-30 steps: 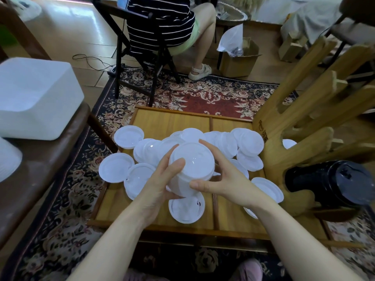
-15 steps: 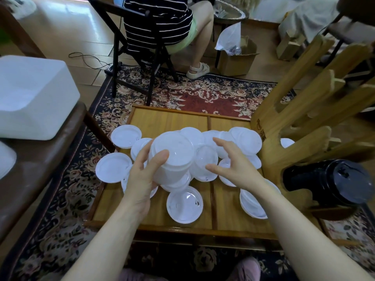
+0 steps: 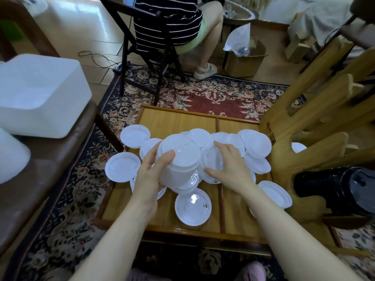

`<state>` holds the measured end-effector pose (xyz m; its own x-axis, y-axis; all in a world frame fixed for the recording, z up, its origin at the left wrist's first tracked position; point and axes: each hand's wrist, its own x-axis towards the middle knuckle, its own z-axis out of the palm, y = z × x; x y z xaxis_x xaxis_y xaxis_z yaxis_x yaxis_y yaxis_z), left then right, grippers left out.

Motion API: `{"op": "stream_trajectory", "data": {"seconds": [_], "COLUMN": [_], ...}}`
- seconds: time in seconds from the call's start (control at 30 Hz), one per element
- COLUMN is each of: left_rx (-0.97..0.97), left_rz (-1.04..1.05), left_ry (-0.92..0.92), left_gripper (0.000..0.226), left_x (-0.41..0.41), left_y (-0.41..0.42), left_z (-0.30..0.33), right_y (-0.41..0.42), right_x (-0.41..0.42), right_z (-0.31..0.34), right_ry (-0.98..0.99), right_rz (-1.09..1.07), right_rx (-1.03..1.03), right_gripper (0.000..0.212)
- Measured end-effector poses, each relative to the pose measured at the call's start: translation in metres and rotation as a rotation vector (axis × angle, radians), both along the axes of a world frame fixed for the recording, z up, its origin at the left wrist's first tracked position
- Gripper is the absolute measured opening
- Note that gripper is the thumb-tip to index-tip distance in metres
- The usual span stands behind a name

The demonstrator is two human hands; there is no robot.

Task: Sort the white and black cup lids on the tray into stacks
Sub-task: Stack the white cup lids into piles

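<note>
Step in hand: gathering white lids; judging by the spread, the sort is only partly done.
Left hand (image 3: 149, 179): fingers and thumb curled around the white stack (image 3: 178, 165), held above the tray's middle.
Right hand (image 3: 229, 169): fingers pinch a single tilted lid (image 3: 211, 159) just at 3 o'clock of the stack.
Loose lids (image 3: 255, 147): scattered flat and overlapping from 9 to 3 o'clock on the tray (image 3: 176, 120); 1 lies alone at 6 o'clock (image 3: 193, 206).
Black stack (image 3: 336, 189): off the tray at 3 o'clock, lying on its side.
Next move: probably seat this lid squarely on the stack.
Edges: wooden rack (image 3: 304, 126) crowds the 3 o'clock edge; bare wood lies open at 12 and 6 o'clock.
</note>
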<state>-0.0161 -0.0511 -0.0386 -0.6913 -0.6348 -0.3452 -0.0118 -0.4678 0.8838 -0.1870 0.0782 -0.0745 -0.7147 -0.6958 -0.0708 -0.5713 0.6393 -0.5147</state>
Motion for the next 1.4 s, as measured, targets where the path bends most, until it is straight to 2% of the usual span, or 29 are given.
{"op": "stream_trajectory", "data": {"seconds": [0.1,0.2,0.3,0.43,0.73,0.9,1.1,1.4], "left_rx": [0.007,-0.002,0.005,-0.031,-0.037,-0.038,0.007,0.047], "left_rz": [-0.015,-0.037,-0.079,-0.154,-0.23,-0.271,-0.323,-0.3], "left_ry": [0.01,0.014,0.005,0.004,0.017,0.034,0.025,0.049], "left_gripper": [0.06,0.056,0.064,0.075,0.056,0.055,0.075,0.056], "left_x": [-0.001,-0.003,-0.002,-0.001,-0.002,-0.002,-0.001,-0.002], "left_y": [0.002,0.006,0.009,0.011,0.013,0.014,0.012,0.013], "left_z": [0.002,0.002,0.0,-0.002,-0.001,0.0,-0.008,-0.005], "right_y": [0.005,0.012,0.023,0.029,0.03,0.029,0.03,0.026], "right_x": [-0.001,-0.001,0.005,0.018,0.023,0.025,0.025,0.025], "right_z": [0.02,0.045,0.071,0.08,0.082,0.084,0.085,0.076], "right_ry": [-0.119,-0.263,-0.442,-0.44,-0.394,-0.404,-0.402,-0.462], "right_rz": [-0.048,-0.067,0.018,0.236,0.412,0.451,0.512,0.431], "right_rx": [-0.142,-0.378,-0.52,-0.406,-0.33,-0.309,-0.276,-0.306], "right_gripper": [0.081,0.079,0.081,0.074,0.075,0.077,0.081,0.06]}}
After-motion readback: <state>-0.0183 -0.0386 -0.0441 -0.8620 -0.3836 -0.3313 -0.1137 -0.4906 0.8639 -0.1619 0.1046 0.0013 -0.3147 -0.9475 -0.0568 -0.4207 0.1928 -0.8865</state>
